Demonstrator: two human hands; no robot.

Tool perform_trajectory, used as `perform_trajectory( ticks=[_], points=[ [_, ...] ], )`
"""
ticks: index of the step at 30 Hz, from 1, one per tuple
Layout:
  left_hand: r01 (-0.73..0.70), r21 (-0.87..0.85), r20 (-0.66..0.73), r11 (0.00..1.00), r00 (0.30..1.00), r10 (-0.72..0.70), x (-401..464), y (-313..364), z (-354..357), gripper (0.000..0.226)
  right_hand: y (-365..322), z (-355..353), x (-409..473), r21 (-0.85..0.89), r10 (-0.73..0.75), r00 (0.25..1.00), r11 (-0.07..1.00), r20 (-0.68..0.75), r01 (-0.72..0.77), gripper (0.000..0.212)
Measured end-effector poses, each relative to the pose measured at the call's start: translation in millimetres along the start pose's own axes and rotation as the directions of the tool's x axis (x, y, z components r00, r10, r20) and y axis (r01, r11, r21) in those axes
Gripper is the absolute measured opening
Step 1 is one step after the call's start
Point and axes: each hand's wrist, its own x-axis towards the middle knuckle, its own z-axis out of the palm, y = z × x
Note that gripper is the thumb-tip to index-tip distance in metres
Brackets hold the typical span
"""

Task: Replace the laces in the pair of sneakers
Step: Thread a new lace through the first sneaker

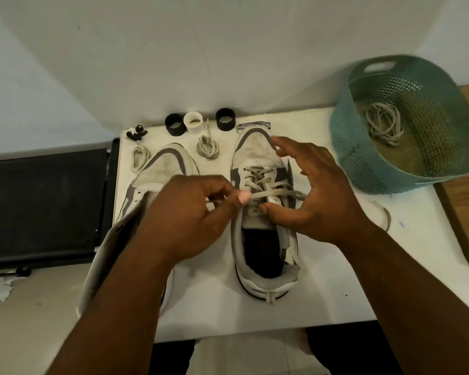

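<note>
Two worn white-and-grey sneakers stand side by side on a white table (322, 280), toes away from me. The right sneaker (255, 152) has a grey lace (257, 175) crossed through its eyelets. My left hand (190, 215) pinches one end of that lace at the sneaker's left side, near the tongue. My right hand (317, 196) hovers over the same sneaker with fingers spread, its thumb by the tongue label. The left sneaker (165, 163) is partly hidden under my left arm. Two coiled laces lie behind the shoes, one (207, 146) between the toes and another (138, 156) at the left.
A teal perforated basket (363, 147) at the right holds a bundle of laces (385, 123). Two black rings (175, 124) and a white ring (193, 122) line the far edge, beside a metal clip (252, 125) and small dark beads (136, 132). A black mat (44, 207) lies left of the table.
</note>
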Motion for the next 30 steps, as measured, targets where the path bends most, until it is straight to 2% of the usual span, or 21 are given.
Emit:
perform_trajectory(
  ticks=[2, 3, 4, 6, 8, 9, 10, 11, 12, 13, 14, 15, 16, 17, 18, 19, 20, 22, 25, 28, 30],
  points=[
    [0.014, -0.106, 0.059, 0.994, 0.998, -0.008, -1, 2, 0, 0.038, 0, 0, 0, -0.013, 0.014, 1.000, 1.000, 0.006, -0.014, 0.097],
    [0.039, -0.291, 0.042, 0.956, 0.999, -0.028, -1, 4, -1, 0.036, 1, 0, 0, -0.016, 0.018, 1.000, 1.000, 0.015, -0.018, 0.097],
    [0.061, -0.544, 0.014, 0.837, 0.998, -0.063, 1, 5, -3, 0.034, 1, 1, -1, -0.020, 0.018, 1.000, 1.000, 0.024, -0.018, 0.097],
    [0.004, -0.944, -0.017, 0.330, 0.998, -0.062, 3, 9, -6, 0.028, 0, 2, -1, -0.029, 0.015, 0.999, 0.999, 0.036, -0.013, 0.096],
    [0.018, -0.984, 0.016, -0.175, 1.000, 0.011, 5, 12, -10, 0.030, 2, 3, -1, -0.026, 0.023, 0.999, 0.999, 0.048, -0.022, 0.096],
    [0.057, -0.935, 0.041, -0.351, 0.998, 0.053, 5, 14, -14, 0.031, 2, 3, -1, -0.023, 0.029, 0.998, 0.999, 0.053, -0.028, 0.096],
    [0.080, -0.903, 0.058, -0.422, 0.996, 0.064, 5, 15, -17, 0.031, 2, 3, -1, -0.021, 0.031, 0.998, 0.999, 0.054, -0.030, 0.096],
    [0.071, -0.928, 0.070, -0.365, 0.997, 0.015, 4, 16, -21, 0.030, 2, 3, -1, -0.018, 0.032, 0.998, 0.999, 0.050, -0.031, 0.096],
    [0.045, -0.989, 0.060, -0.141, 0.993, -0.105, 4, 16, -25, 0.029, 2, 2, -1, -0.014, 0.033, 0.999, 0.999, 0.043, -0.032, 0.096],
    [0.047, -0.971, -0.005, 0.233, 0.976, -0.218, 3, 16, -26, 0.028, 2, 2, -1, -0.010, 0.034, 0.999, 0.999, 0.039, -0.034, 0.097],
    [0.092, -0.765, -0.113, 0.638, 0.955, -0.273, 3, 15, -25, 0.031, 3, 2, -1, -0.007, 0.036, 0.999, 0.999, 0.035, -0.036, 0.097],
    [0.158, -0.408, -0.157, 0.899, 0.958, -0.240, 3, 13, -21, 0.036, 3, 1, -1, -0.006, 0.037, 0.999, 0.999, 0.028, -0.037, 0.097],
    [0.189, -0.073, -0.087, 0.979, 0.977, -0.195, 3, 12, -16, 0.044, 4, 1, 0, -0.009, 0.037, 0.999, 0.999, 0.017, -0.036, 0.096],
    [0.189, 0.119, 0.018, 0.975, 0.981, -0.192, 2, 10, -12, 0.053, 4, 0, 0, -0.016, 0.035, 0.999, 0.999, 0.005, -0.035, 0.096],
    [0.177, 0.158, 0.107, 0.971, 0.975, -0.195, 1, 10, -10, 0.060, 4, -1, 0, -0.022, 0.036, 0.999, 0.999, -0.007, -0.037, 0.096],
    [0.166, 0.088, 0.165, 0.982, 0.970, -0.178, 1, 10, -10, 0.063, 4, -2, 0, -0.026, 0.040, 0.999, 0.999, -0.015, -0.040, 0.096],
    [0.165, -0.079, 0.161, 0.983, 0.975, -0.151, 1, 11, -11, 0.064, 4, -2, 0, -0.024, 0.043, 0.999, 0.999, -0.017, -0.043, 0.096],
    [0.089, -0.462, -0.020, 0.882, 0.994, -0.111, 2, 11, -13, 0.057, 3, -1, -1, -0.011, 0.054, 0.999, 0.998, -0.001, -0.054, 0.097],
    [-0.053, -0.667, -0.181, 0.744, 0.979, -0.093, 3, 11, -1, 0.046, 3, 3, -1, -0.006, 0.061, 0.997, 0.998, 0.044, -0.061, 0.094],
    [-0.065, -0.536, -0.160, 0.842, 0.987, -0.025, 5, 3, 12, 0.044, 3, 2, 0, -0.031, 0.074, 0.995, 0.997, 0.064, -0.072, 0.086],
    [0.019, -0.364, -0.078, 0.931, 0.996, -0.051, 5, -7, 13, 0.039, 4, -2, 0, -0.015, 0.084, 0.995, 0.996, 0.052, -0.083, 0.081]
  ],
)
